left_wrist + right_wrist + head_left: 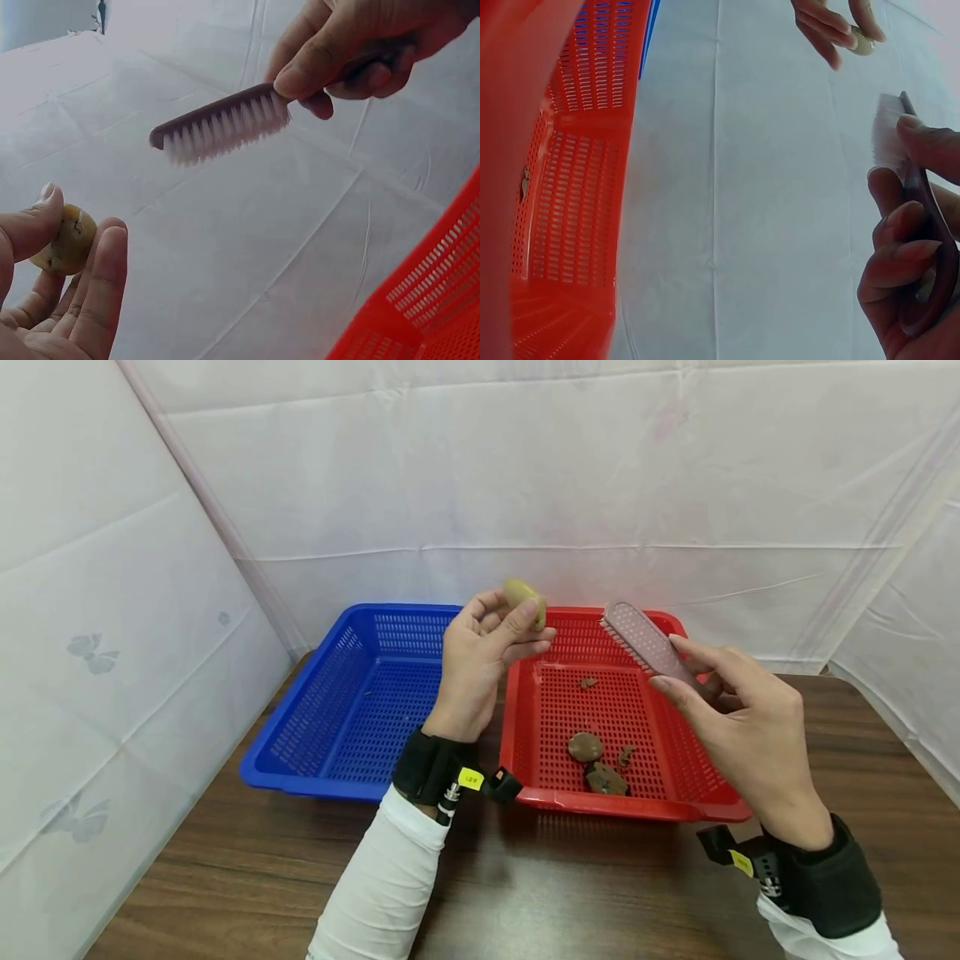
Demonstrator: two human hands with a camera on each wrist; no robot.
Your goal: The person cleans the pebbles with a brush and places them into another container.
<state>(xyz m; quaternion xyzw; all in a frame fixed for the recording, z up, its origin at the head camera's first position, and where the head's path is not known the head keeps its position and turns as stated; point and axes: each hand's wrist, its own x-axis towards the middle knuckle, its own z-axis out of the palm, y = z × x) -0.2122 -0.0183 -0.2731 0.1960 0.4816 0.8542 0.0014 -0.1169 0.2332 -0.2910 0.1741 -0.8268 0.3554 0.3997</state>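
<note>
Between thumb and fingers, my left hand (480,656) pinches a smooth yellowish pebble (526,600) with dark specks (69,241), held up above the gap between two baskets. A mauve brush (645,635) with white bristles is gripped by its handle in my right hand (750,718), over the right side of the red basket. Its bristles (225,131) face left and down, apart from the pebble. Inside the red basket (517,727) lie a flat round brown pebble (585,747), a dark muddy pebble (606,779) and small brown crumbs (588,682).
A blue mesh basket (258,768) stands left of the red one, with a few tiny specks in it. Both are on a dark wooden table (247,860). White sheeting (420,468) hangs behind the table and along its sides.
</note>
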